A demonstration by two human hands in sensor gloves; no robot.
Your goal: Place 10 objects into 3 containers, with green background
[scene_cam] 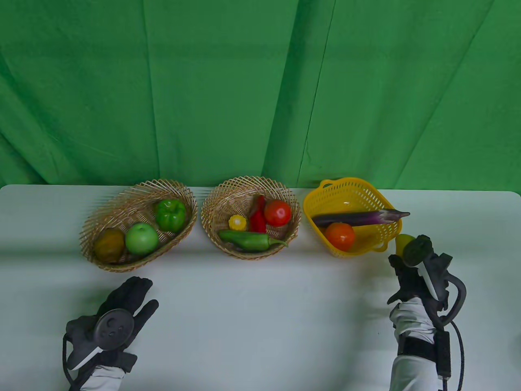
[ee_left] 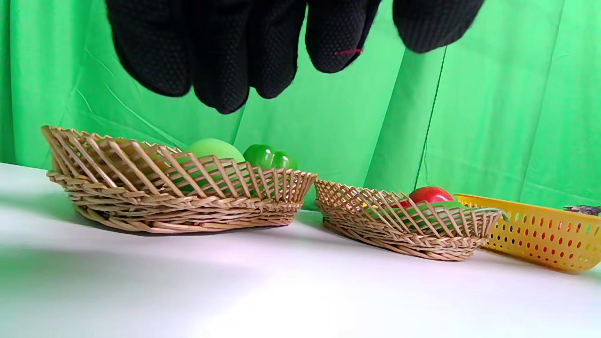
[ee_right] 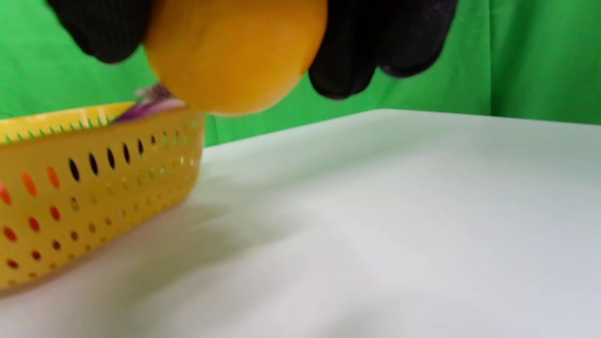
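My right hand (scene_cam: pixel 415 254) grips a yellow fruit (scene_cam: pixel 403 242) and holds it above the table, just right of the yellow plastic basket (scene_cam: pixel 350 187). In the right wrist view the yellow fruit (ee_right: pixel 235 51) hangs between my gloved fingers (ee_right: pixel 375 47), next to the basket's wall (ee_right: pixel 94 188). The yellow basket holds a purple eggplant (scene_cam: pixel 358 218) and an orange tomato (scene_cam: pixel 340 235). My left hand (scene_cam: pixel 126 301) lies flat and empty on the table in front of the left wicker basket (scene_cam: pixel 101 222); its fingers (ee_left: pixel 220 51) hang free in the left wrist view.
The left wicker basket holds a green pepper (scene_cam: pixel 171 214), a green apple (scene_cam: pixel 141 239) and a brownish fruit (scene_cam: pixel 110 244). The middle wicker basket (scene_cam: pixel 228 191) holds a red tomato (scene_cam: pixel 277 212), red chilli (scene_cam: pixel 257 220), corn piece (scene_cam: pixel 237 222) and a long green pepper (scene_cam: pixel 248 240). A green curtain (scene_cam: pixel 260 89) hangs behind.
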